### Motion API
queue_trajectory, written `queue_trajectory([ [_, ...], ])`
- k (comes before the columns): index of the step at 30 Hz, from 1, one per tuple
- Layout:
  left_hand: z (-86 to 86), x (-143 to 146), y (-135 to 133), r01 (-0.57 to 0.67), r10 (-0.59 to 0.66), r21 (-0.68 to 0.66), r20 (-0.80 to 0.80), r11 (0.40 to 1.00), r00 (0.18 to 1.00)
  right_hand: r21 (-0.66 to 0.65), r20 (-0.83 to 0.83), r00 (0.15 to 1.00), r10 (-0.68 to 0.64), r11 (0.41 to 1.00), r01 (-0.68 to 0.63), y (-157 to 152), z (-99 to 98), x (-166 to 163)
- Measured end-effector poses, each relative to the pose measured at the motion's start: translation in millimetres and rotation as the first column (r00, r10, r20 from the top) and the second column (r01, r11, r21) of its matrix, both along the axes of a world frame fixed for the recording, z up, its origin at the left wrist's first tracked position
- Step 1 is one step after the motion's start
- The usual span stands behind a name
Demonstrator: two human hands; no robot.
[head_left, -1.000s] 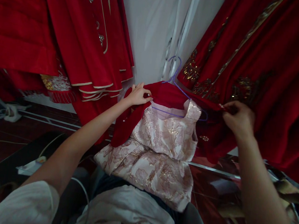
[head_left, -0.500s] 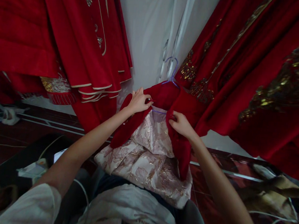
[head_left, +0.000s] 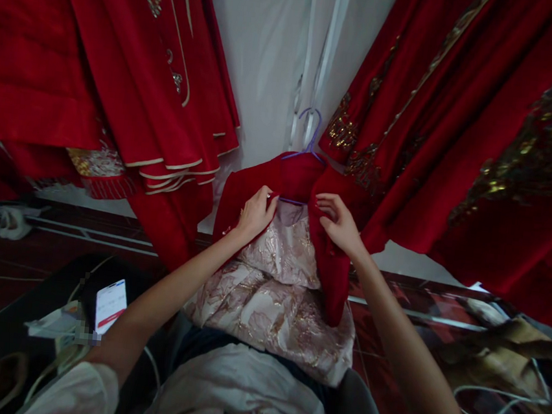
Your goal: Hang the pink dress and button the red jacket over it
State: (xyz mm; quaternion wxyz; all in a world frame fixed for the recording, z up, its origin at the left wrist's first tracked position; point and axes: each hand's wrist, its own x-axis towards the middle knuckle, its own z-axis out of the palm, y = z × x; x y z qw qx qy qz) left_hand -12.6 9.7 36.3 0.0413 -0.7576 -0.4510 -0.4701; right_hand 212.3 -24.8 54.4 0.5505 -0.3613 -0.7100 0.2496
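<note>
A small pink and gold brocade dress [head_left: 277, 298] hangs on a purple hanger [head_left: 307, 132] in front of me, with a short red velvet jacket [head_left: 303, 177] draped over its shoulders. My left hand [head_left: 256, 213] pinches the jacket's left front edge near the collar. My right hand [head_left: 337, 223] grips the jacket's right front edge, close beside the left. Both edges meet just below the neckline. The dress skirt falls onto my lap.
Red embroidered gowns hang at the left [head_left: 123, 75] and right [head_left: 459, 133], with a white curtain [head_left: 280, 58] between them. A lit phone [head_left: 110, 305] and cables lie on a dark surface at lower left. A reddish glossy floor [head_left: 440, 327] is at the right.
My right hand pulled the jacket's right side in from the far right over the dress. Both hands now hold the front edges together at the neckline.
</note>
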Motion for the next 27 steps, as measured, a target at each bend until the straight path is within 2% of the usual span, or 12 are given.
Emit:
queue_trajectory([
  [2,6.2,12.7,0.2,0.030,-0.029,-0.012,0.057,0.999,0.998,-0.035,-0.032,0.998,0.061,0.997,-0.062,-3.8,3.4,-11.3],
  [6,17.7,33.7,-6.8,0.117,-0.115,-0.044,0.051,0.992,0.992,-0.048,-0.099,0.990,0.099,0.993,-0.104,-6.8,8.2,-29.7],
  [10,15.1,36.9,-12.2,0.169,-0.155,-0.096,0.134,0.981,0.979,-0.025,-0.095,0.991,0.098,0.995,-0.101,-4.8,2.6,-33.9],
  [15,3.4,32.0,-11.1,0.311,-0.250,-0.118,0.365,0.943,0.897,0.007,-0.130,0.991,-0.002,1.000,0.003,1.0,-8.1,-35.5],
  [19,-0.8,31.4,-9.8,0.349,-0.250,-0.116,0.494,0.930,0.833,0.052,-0.146,0.986,-0.082,0.994,0.091,5.8,-11.0,-37.2],
  [22,1.0,30.5,-7.9,0.365,-0.260,-0.137,0.480,0.921,0.838,0.040,-0.115,0.989,-0.091,0.995,0.097,7.5,-11.9,-37.3],
  [27,6.9,28.3,-8.3,0.361,-0.301,-0.130,0.340,0.923,0.891,0.061,-0.116,0.985,-0.131,0.988,0.139,5.5,-9.8,-38.9],
])
